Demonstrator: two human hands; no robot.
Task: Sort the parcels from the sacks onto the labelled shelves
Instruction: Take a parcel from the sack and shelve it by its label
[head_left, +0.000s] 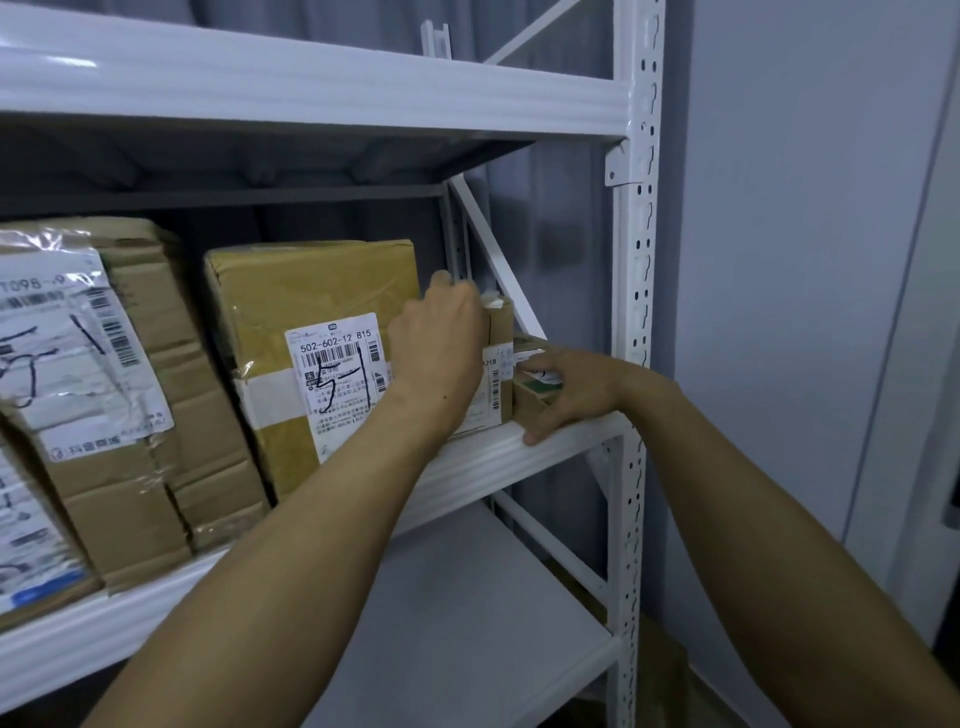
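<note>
1. Nearest my view: the left forearm (291, 561) and the right forearm (779, 519), both bare and both reaching up to the middle shelf.

2. White steel rack (635, 312), with a perforated upright at the right. The middle shelf (483, 457) carries all the parcels. The lower shelf (467, 597) shows a bare white board.

3. Stacked parcels (135, 395) at the left end of the middle shelf: brown cartons under clear wrap, with white labels marked by hand.

4. Large parcel (311, 301) at the centre, standing on edge and taped. Its label reads 502-602-12 815.

5. Narrow parcel (500, 338), upright, just right of the large parcel and touching it as far as I can see. The left grip (441, 343) holds it, fingers hooked over its top edge. The fingertips are hidden behind it.

6. Small box (530, 345), lowest in the row, against the narrow parcel's right side at the shelf's right end. The right grip (566, 389) lies wide, fingers laid across the box's front face and thumb pressed on the shelf rim.
</note>
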